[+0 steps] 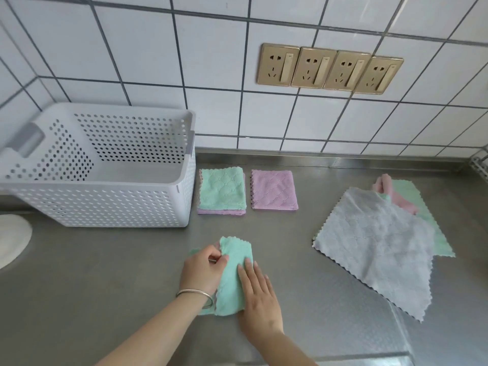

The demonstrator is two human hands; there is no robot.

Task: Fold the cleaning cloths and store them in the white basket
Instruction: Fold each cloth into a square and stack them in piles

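Observation:
A green cloth [233, 276] lies partly folded on the steel counter near the front. My left hand [203, 270] pinches its left edge and lifts it over. My right hand [257, 289] lies flat with straight fingers pressing the cloth's right side. A folded green cloth [221, 190] rests on a folded purple one beside the white basket [105, 204]. A second folded purple cloth [274, 190] lies to the right of that pair. An unfolded grey cloth [375, 244] covers a pink cloth [388, 190] and another green cloth [412, 199] at the right.
The perforated basket stands at the left against the tiled wall, with nothing visible inside. A row of gold wall sockets [330, 68] sits above the counter. A white round object [12, 239] shows at the far left edge. A raised counter seam runs at the front right.

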